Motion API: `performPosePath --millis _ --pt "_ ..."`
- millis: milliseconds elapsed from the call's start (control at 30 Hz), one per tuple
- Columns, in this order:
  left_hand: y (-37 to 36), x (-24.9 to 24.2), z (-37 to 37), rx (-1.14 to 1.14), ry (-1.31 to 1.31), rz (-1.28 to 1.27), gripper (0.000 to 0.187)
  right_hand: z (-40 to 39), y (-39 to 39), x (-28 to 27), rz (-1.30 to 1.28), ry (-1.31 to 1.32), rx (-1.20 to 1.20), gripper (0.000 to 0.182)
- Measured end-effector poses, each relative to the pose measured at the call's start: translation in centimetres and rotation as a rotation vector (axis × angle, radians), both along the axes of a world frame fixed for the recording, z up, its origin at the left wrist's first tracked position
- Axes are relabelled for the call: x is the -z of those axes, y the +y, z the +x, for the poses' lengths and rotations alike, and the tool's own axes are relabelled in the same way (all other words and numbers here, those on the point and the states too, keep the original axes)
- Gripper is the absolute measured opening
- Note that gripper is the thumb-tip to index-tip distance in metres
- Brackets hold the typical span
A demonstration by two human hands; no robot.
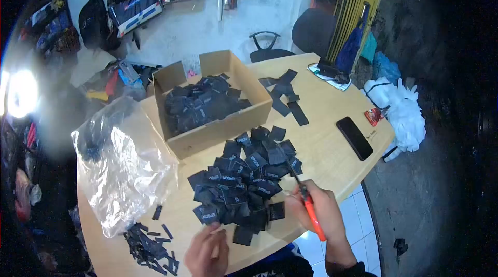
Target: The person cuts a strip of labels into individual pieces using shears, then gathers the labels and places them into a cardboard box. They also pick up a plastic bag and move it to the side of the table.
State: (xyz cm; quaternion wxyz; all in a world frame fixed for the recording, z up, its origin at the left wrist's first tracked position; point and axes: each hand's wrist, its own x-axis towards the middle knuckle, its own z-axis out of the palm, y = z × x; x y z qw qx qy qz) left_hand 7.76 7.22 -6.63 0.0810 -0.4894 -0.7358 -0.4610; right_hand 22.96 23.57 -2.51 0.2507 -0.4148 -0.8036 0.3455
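Observation:
My right hand [317, 209] is closed around scissors [313, 217] with orange-red handles. Their long dark blades point up and left over a heap of black fabric labels [236, 178], several printed EPSON in white. At the near edge of this heap is my left hand [207, 252], its fingers curled together and the fingertips close to a label. Whatever lies between those fingers, if anything, is hidden. To the left of that hand, thin black offcut strips [150, 248] lie scattered on the wooden table [340, 100].
Behind the heap stands an open cardboard box [218, 130] holding many black pieces. A clear plastic bag [122, 173] sits left of it. Longer black strips [284, 92], a phone [355, 138] and a red packet [373, 116] lie to the right. A chair [270, 55] stands behind.

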Motion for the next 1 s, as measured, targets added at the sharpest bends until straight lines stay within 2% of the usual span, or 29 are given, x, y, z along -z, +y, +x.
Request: performPosePath --millis 100,167,233,267,333,367,433,467,533,633,700,767,900,967,1000 --pt "-0.9 0.0 -0.3 0.123 -0.119 0.019 0.017 1.6 -0.3 1.1 0.038 -0.038 0.120 0.026" --pt "-1.9 0.3 -1.5 0.211 -0.205 -0.079 0.019 2.3 -0.9 0.5 -0.057 -0.044 0.183 0.019" --pt "-1.7 -0.5 -3.0 0.180 -0.189 -0.100 0.017 2.7 -1.2 0.5 -0.133 -0.004 0.284 0.019" --pt "-1.8 -1.0 -3.9 0.131 -0.173 -0.126 0.014 3.4 -1.1 2.0 0.002 -0.022 0.272 0.018" --pt "-2.3 -1.3 -6.2 0.050 -0.178 -0.150 0.010 3.6 -1.5 1.7 -0.028 -0.002 0.267 0.018" --pt "-2.5 -1.4 -7.4 0.041 -0.206 -0.298 0.016 3.5 -1.4 1.9 -0.043 0.007 0.297 0.017" --pt "-1.6 -2.1 -9.2 0.044 -0.058 -0.399 0.022 4.2 -0.8 3.2 -0.082 0.019 0.323 0.020" --pt "-1.3 -1.9 -9.8 0.017 -0.063 -0.408 0.022 4.3 -0.6 2.9 -0.096 -0.006 0.326 0.021" --pt "-0.5 -1.2 -10.6 -0.015 0.133 -0.391 0.026 4.5 0.4 2.8 -0.087 0.003 0.302 0.021" --pt "-0.3 -0.4 -10.7 -0.095 0.206 -0.449 0.030 3.9 2.0 1.7 -0.043 -0.001 0.241 0.017" --pt "0.1 -0.2 -10.8 -0.110 0.241 -0.472 0.034 3.7 3.5 1.7 0.074 -0.139 0.182 0.017" --pt "0.6 0.8 -10.9 -0.293 0.293 -0.570 0.044 3.0 4.5 1.2 0.029 -0.151 0.162 0.018" --pt "1.4 1.2 -11.5 -0.315 0.333 -0.594 0.056 2.9 6.2 2.1 0.043 -0.053 0.095 0.018" --pt "2.4 -0.9 -10.1 -0.288 -0.137 -0.331 0.062 3.3 6.9 2.5 0.032 -0.001 0.088 0.018" --pt "2.8 -0.4 -10.4 -0.360 0.080 -0.322 0.065 3.8 7.1 2.2 0.078 -0.108 0.095 0.020"
